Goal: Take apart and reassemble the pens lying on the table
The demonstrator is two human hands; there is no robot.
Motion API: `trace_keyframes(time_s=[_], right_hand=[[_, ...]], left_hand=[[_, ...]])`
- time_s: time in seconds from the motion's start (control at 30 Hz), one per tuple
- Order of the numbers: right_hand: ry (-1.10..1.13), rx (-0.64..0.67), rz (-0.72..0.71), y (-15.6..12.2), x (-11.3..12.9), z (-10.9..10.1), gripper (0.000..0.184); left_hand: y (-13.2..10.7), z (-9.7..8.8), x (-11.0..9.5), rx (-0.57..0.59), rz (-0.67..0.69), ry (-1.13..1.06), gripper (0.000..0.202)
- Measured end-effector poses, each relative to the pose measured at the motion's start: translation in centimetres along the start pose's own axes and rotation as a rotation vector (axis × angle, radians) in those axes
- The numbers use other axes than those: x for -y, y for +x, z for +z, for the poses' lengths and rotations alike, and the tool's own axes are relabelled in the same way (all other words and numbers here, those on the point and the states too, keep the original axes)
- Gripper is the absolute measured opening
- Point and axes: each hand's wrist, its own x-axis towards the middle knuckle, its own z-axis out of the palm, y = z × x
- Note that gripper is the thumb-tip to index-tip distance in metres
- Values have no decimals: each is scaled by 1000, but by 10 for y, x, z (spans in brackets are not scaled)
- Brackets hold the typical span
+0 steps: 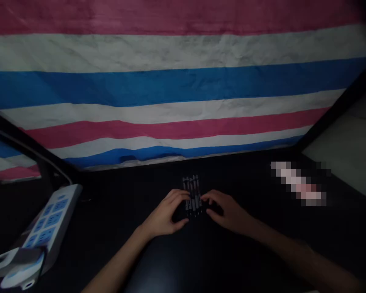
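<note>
Both hands bracket a row of pens (192, 196) mid-counter (250, 252): left hand (166, 213) and right hand (228, 211) half-curled, fingertips on the outer pens, squaring the row. Power strip (53, 217) far left.

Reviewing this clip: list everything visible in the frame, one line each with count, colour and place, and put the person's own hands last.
pens: a small row, about four or five, dark barrels with red and white markings, lying side by side at the centre of the table between the hands
table: one, black, fills the lower half of the view
striped sheet: one, pink, white and blue bands, hanging behind the table
power strip: one, white with blue sockets, at the table's left edge, a white plug in its near end
blurred patch: one, pinkish white, on the right of the table, cannot be identified
left hand: one, bare, fingers touching the left side of the pens
right hand: one, bare, fingers touching the right side of the pens
</note>
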Motion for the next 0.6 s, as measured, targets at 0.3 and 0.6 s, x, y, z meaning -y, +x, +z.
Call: trace_keyframes(time_s=[0.3, 0.6], right_hand=[[171, -211, 227, -4, -2, 22, 15], [680, 117, 511, -16, 7, 32, 27]], left_hand=[[-1, -2, 11, -11, -7, 235, 42], [-3, 0, 2, -20, 92, 438, 33]])
